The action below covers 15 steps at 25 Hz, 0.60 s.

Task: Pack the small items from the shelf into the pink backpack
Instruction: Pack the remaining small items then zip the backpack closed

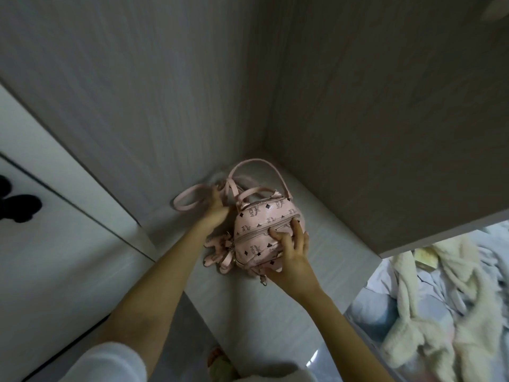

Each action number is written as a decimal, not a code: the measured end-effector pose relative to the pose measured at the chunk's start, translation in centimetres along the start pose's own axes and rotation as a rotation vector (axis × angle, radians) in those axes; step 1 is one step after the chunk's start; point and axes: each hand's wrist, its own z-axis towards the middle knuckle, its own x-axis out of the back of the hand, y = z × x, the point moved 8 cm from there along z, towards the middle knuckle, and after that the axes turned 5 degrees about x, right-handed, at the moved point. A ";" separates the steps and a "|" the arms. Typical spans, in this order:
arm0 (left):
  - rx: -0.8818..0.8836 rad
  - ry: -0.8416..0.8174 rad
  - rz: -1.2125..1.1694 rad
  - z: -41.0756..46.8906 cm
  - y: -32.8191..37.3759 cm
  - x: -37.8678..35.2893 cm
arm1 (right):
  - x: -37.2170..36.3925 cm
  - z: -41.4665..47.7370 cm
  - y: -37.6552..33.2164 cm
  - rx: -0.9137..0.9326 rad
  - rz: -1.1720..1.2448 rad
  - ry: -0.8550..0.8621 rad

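A small pink backpack (259, 232) with a dark printed pattern lies on the grey shelf (325, 244), in the back corner. Its zip looks closed and its thin straps (192, 199) trail to the left and up. A pink charm (220, 252) hangs at its left side. My right hand (292, 249) holds the bag's front right, fingers curled over the zip seam. My left hand (217, 210) is at the bag's back left among the straps; its fingers are hidden. No small items show on the shelf.
Wood-grain walls close the shelf at the back and right. A white cabinet door (55, 230) stands to the left. Below right lies a clear bin of pale fluffy clothes (440, 312). A slippered foot (220, 362) shows on the floor.
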 end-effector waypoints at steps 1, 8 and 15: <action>-0.007 0.063 0.046 -0.5 -0.7 0.7 | 0.2 -0.1 0.1 0.019 0.016 0.019; -0.154 -0.339 -0.026 -8.4 -5.9 -4.1 | -3.6 -2.9 4.3 -0.608 0.738 0.005; -0.232 -0.001 0.112 -7.2 -6.0 -6.0 | -5.3 0.1 4.1 -0.582 1.128 0.061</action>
